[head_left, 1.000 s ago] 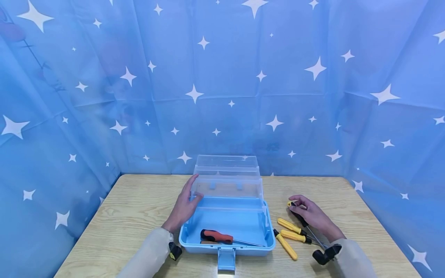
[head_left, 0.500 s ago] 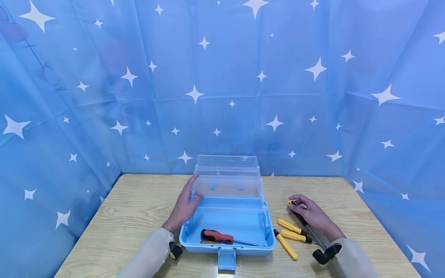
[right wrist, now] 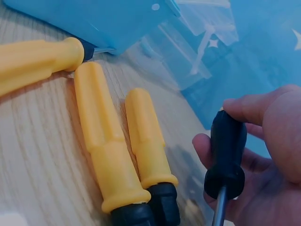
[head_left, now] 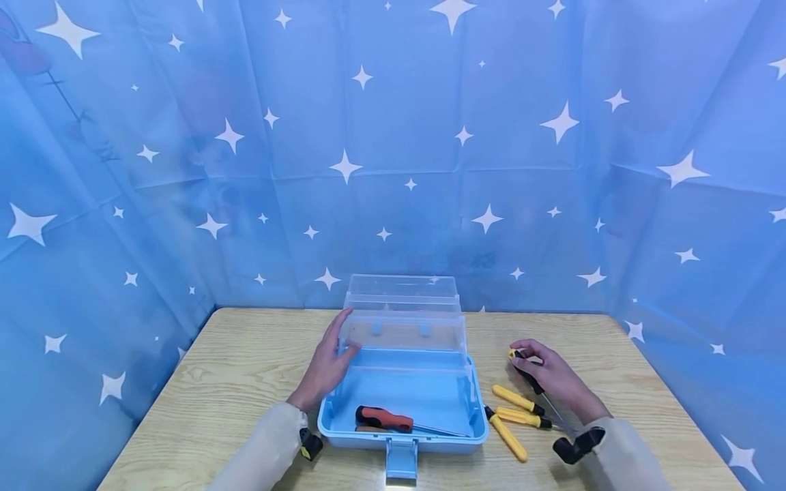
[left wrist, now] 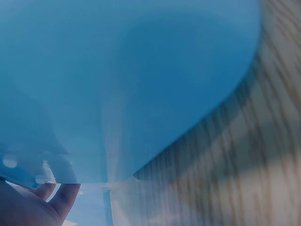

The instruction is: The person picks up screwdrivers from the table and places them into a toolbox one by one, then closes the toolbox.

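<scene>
Toolbox (head_left: 402, 389) lies between both hands (head_left: 323, 369), black screwdriver (right wrist: 227, 146) in the right hand (head_left: 557, 382).

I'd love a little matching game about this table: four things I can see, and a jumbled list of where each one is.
1. red-and-black screwdriver
2. black-handled screwdriver
3. clear lid
4. three yellow-handled tools

A. open, at the back of the blue box
B. lying inside the blue box
C. on the table, to the right of the blue box
D. in the grip of the right hand

Pairs: 1-B, 2-D, 3-A, 4-C
</scene>
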The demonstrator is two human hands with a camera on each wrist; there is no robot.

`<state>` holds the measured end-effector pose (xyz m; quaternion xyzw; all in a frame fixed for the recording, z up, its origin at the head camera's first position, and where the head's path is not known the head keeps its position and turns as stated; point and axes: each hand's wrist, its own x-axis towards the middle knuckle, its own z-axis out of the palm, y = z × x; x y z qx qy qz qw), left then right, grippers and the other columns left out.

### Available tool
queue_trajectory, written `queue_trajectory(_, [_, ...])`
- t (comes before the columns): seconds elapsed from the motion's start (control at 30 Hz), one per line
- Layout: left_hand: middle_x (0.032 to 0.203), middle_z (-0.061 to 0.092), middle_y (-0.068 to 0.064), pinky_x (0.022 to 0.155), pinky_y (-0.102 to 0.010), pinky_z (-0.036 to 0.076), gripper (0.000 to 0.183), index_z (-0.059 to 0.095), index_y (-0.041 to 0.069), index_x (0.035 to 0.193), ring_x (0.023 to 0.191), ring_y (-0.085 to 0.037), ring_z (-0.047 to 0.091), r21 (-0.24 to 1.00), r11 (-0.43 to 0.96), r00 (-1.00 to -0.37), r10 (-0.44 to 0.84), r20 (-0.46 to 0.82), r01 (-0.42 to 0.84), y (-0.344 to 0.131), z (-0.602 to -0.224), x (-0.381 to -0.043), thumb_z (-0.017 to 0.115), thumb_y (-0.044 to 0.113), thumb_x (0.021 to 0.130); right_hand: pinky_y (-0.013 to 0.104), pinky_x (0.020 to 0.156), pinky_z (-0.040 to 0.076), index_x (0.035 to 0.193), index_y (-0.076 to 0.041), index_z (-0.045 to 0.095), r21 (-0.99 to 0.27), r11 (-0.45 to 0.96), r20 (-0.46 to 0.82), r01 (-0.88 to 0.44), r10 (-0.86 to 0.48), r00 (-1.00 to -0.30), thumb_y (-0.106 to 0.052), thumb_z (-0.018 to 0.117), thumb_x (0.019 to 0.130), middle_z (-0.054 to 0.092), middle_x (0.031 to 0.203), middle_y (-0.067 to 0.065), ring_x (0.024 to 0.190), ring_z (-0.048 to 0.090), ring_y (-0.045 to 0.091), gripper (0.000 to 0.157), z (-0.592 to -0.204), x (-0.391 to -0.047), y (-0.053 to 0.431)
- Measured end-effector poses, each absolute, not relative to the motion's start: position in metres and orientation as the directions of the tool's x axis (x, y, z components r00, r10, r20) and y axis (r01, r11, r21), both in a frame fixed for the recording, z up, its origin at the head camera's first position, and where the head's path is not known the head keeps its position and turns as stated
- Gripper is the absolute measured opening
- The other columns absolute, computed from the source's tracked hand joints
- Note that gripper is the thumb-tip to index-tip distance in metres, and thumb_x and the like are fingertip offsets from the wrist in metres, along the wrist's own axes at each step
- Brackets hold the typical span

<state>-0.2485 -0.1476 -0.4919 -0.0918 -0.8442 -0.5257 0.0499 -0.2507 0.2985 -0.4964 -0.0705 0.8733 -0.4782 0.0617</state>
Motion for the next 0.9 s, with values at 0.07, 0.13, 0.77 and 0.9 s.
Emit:
queue_trajectory(0.07, [0.163, 0.022, 0.006, 0.115, -0.063, 0.026, 0.061, 0.024, 0.042, 0.154, 0.15, -0.028, 0.023, 0.877, 0.433, -0.978, 0.102, 0.18, 0.207, -0.148, -0.492, -0.248, 0.054, 0.03, 0.103, 0.029, 0.063, 0.051, 0.134, 0.0, 0.05, -0.853, 0.519, -0.045, -0.059, -0.186, -0.981, -0.027, 0.059, 0.1, 0.056, 0.109, 0.018, 0.087, 0.061, 0.023, 0.044, -0.496, -0.251, 0.299])
queue_trajectory(0.13, [0.164, 0.021, 0.006, 0.115, -0.063, 0.026, 0.06, 0.024, 0.042, 0.154, 0.15, -0.028, 0.023, 0.876, 0.436, -0.979, 0.103, 0.178, 0.205, -0.148, -0.492, -0.248, 0.053, 0.031, 0.103, 0.029, 0.063, 0.052, 0.134, 0.0, 0.05, -0.859, 0.509, -0.048, -0.056, -0.189, -0.981, -0.028, 0.059, 0.1, 0.056, 0.109, 0.018, 0.086, 0.062, 0.022, 0.045, -0.496, -0.252, 0.299])
queue_trajectory(0.77, [0.163, 0.022, 0.007, 0.114, -0.064, 0.027, 0.061, 0.022, 0.048, 0.152, 0.15, -0.028, 0.024, 0.882, 0.431, -0.981, 0.097, 0.166, 0.192, -0.147, -0.493, -0.248, 0.053, 0.032, 0.103, 0.036, 0.07, 0.057, 0.137, 0.002, 0.047, -0.871, 0.483, -0.009, -0.091, -0.2, -0.98, -0.026, 0.058, 0.101, 0.056, 0.109, 0.018, 0.091, 0.067, 0.032, 0.046, -0.482, -0.257, 0.296])
queue_trajectory(0.9, [0.163, 0.022, 0.008, 0.114, -0.065, 0.026, 0.06, 0.022, 0.048, 0.152, 0.15, -0.028, 0.024, 0.882, 0.429, -0.981, 0.1, 0.167, 0.194, -0.148, -0.494, -0.248, 0.053, 0.032, 0.103, 0.036, 0.07, 0.058, 0.137, 0.001, 0.047, -0.874, 0.476, -0.004, -0.093, -0.198, -0.98, -0.027, 0.058, 0.101, 0.056, 0.11, 0.019, 0.093, 0.067, 0.033, 0.046, -0.481, -0.258, 0.297])
